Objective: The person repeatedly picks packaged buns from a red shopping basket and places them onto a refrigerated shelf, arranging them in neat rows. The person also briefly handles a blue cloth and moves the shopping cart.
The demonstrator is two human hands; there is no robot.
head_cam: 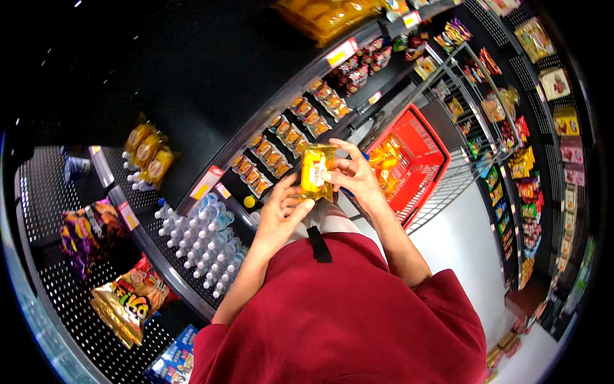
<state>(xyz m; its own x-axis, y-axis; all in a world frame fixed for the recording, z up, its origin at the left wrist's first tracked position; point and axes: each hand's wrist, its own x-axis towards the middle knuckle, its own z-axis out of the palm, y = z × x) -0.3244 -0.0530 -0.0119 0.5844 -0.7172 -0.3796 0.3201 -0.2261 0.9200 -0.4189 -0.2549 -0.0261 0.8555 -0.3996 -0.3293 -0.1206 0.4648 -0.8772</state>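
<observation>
A gold and yellow plastic snack packet [316, 172] is held up in front of my body. My right hand [354, 173] pinches its right side between thumb and fingers. At its lower left is my left hand [287, 206], fingers spread and curved near the packet's edge; whether its fingertips touch the packet I cannot tell. Behind the packet, rows of small wrapped cakes [273, 156] lie on a black shelf. To the right, a red plastic basket [434, 134] holds several yellow-orange packets [387, 153].
A metal shopping cart [443, 192] stands around the red basket at my right. Clear bottles with white caps [204, 240] fill a lower shelf at left. Large snack bags [132, 300] sit on a perforated shelf [62, 288]. Across the aisle are more stocked shelves [547, 144].
</observation>
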